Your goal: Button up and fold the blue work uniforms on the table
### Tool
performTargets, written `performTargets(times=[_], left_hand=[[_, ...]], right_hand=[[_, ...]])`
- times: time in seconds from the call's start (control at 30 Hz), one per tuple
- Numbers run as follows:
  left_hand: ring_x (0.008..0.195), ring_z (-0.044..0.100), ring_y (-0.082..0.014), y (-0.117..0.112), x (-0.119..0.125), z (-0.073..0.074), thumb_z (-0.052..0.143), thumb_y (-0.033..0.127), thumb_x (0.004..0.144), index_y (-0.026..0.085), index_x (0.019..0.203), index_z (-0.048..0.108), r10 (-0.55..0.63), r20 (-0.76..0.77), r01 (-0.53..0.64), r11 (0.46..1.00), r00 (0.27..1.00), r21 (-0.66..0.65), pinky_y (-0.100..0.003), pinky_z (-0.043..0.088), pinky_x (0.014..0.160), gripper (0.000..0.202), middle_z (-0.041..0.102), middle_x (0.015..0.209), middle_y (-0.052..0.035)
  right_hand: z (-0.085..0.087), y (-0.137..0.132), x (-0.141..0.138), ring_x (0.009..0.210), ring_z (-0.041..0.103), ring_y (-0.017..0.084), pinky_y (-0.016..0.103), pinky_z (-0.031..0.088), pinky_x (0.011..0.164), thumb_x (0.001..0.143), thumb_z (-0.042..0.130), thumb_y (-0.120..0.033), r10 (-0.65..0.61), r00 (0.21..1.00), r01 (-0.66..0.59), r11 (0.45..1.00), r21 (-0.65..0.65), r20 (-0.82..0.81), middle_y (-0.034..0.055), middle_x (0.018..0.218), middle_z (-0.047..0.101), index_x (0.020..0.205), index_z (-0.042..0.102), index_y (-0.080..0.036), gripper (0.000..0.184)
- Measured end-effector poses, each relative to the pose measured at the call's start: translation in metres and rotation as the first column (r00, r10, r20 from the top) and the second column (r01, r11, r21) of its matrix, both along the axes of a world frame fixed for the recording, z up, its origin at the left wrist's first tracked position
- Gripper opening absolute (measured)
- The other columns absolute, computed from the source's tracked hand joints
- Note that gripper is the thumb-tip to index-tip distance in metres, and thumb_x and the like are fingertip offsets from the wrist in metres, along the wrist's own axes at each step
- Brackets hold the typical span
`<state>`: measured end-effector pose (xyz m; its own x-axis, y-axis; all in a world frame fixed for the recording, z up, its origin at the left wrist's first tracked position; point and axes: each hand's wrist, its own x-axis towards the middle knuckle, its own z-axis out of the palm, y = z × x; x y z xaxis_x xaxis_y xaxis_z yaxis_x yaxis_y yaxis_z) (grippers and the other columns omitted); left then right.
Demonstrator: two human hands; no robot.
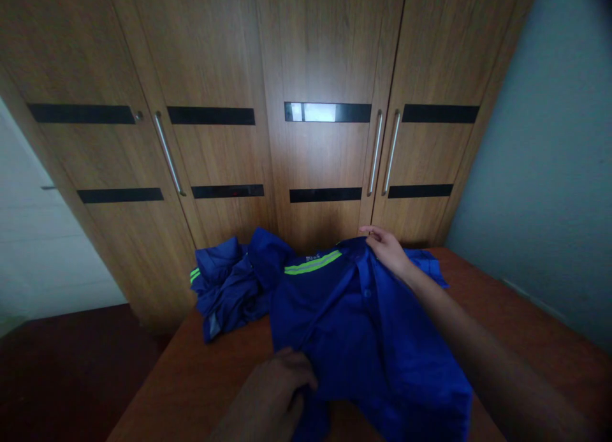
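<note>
One blue garment point(344, 333), head view: a jacket or shirt, opened out on the brown tabletop point(182, 391), its cloth reaching between the two hands and on toward the near edge. Across its far part, a lime-green and grey stripe point(313, 263); a button point(367, 293) shows on the front placket.

Left hand point(282, 388): at the garment's near left, lower than the stripe. Fingers curled in, closed on a fold of cloth; the grip is partly in shadow to my eye.

Right hand point(386, 250): at the far right, by the collar or shoulder. Fingertips drawn together, pinching the edge of the garment; the forearm runs above its right side.

Second item, a rumpled blue bundle point(229, 295) with lime-green bands, beside the garment on its left, touching or nearly so. Further blue cloth point(425, 266) lies behind the right wrist; whether it is part of the garment, I cannot tell.

Beyond: one wooden wardrobe point(320, 155), black inlaid strips point(210, 115), metal handles point(375, 152); at right, a pale bluish wall point(535, 148).
</note>
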<state>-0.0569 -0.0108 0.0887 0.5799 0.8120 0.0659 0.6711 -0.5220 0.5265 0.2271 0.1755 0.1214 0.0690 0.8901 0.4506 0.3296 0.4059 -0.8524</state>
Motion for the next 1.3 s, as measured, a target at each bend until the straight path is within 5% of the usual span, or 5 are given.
performTargets(times=[0.43, 0.8, 1.1, 1.23, 1.3], left_hand=[[0.117, 0.044, -0.0324, 0.012, 0.050, -0.016, 0.041, 0.015, 0.084, 0.020, 0.106, 0.067, 0.303, -0.215, -0.245, 0.935, 0.928, 0.258, -0.050, 0.034, 0.096, 0.034, 0.058, 0.126, -0.0089], [0.092, 0.059, -0.0233, 0.026, 0.085, -0.063, 0.047, 0.018, 0.079, 0.020, 0.116, 0.061, 0.135, 0.115, -0.129, 0.990, 0.984, -0.058, -0.035, 0.045, 0.084, 0.039, 0.061, 0.108, -0.0103], [0.096, 0.058, -0.0204, 0.029, 0.080, -0.067, 0.045, 0.010, 0.077, 0.023, 0.111, 0.062, 0.124, 0.234, -0.113, 0.992, 0.964, -0.063, -0.032, 0.045, 0.086, 0.040, 0.061, 0.103, -0.0057], [0.097, 0.057, -0.0209, 0.031, 0.078, -0.064, 0.047, 0.018, 0.083, 0.021, 0.112, 0.061, 0.197, 0.385, -0.180, 0.980, 0.902, -0.080, -0.032, 0.045, 0.086, 0.032, 0.061, 0.107, -0.0075], [0.096, 0.058, -0.0213, 0.032, 0.077, -0.062, 0.048, 0.028, 0.087, 0.020, 0.111, 0.060, 0.239, 0.468, -0.207, 0.971, 0.851, -0.119, -0.032, 0.045, 0.085, 0.028, 0.061, 0.105, -0.0083]], right_hand=[[-0.038, -0.005, -0.028, 0.065, 0.057, 0.015, 0.025, 0.044, 0.066, 0.065, 0.051, -0.010, -0.198, 0.915, 0.206, 0.978, 0.016, 0.351, 0.0007, 0.078, 0.063, 0.119, 0.056, -0.016, 0.055], [-0.016, -0.076, -0.029, 0.089, 0.064, 0.025, 0.029, 0.046, 0.067, 0.087, 0.043, -0.018, -0.362, 0.390, 0.524, 0.843, 0.120, 0.846, 0.0152, 0.105, 0.063, 0.128, 0.045, -0.018, 0.041], [-0.077, -0.132, -0.044, 0.069, 0.066, 0.026, 0.033, 0.045, 0.062, 0.087, 0.041, -0.026, -0.185, 0.581, 0.515, 0.838, -0.181, 0.793, 0.0123, 0.077, 0.067, 0.090, 0.058, -0.018, 0.019], [-0.086, -0.121, -0.033, 0.073, 0.066, 0.023, 0.032, 0.047, 0.066, 0.085, 0.038, -0.030, -0.119, 0.984, 0.161, 0.910, -0.382, 0.132, 0.0102, 0.079, 0.068, 0.085, 0.060, -0.017, 0.025], [-0.085, -0.121, -0.037, 0.074, 0.066, 0.022, 0.030, 0.048, 0.065, 0.084, 0.040, -0.036, -0.033, 0.952, -0.095, 0.914, -0.395, -0.305, 0.0085, 0.083, 0.069, 0.093, 0.061, -0.018, 0.029]])
